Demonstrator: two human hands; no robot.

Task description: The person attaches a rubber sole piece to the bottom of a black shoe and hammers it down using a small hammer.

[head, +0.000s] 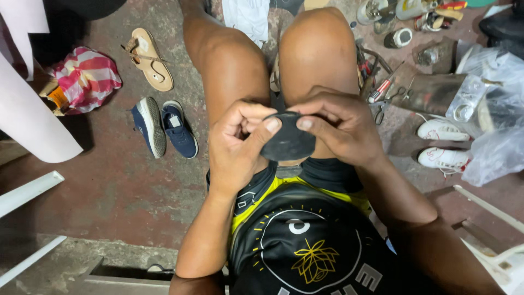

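Observation:
A round, dark grey rubber piece (288,143) is held over my lap, between my knees. My left hand (236,143) grips its left edge, thumb pressed on top. My right hand (339,127) pinches its right edge, thumb on the upper face and fingers curled over the far rim. Part of the piece is hidden under my fingers. I am seated, in a black and yellow shirt.
On the reddish floor at left lie a pair of blue sneakers (164,127), a tan sandal (149,58) and a red striped bag (86,77). At right are white sneakers (442,144), scissors and hand tools (382,87), clear plastic bags (491,109) and white chair parts (486,218).

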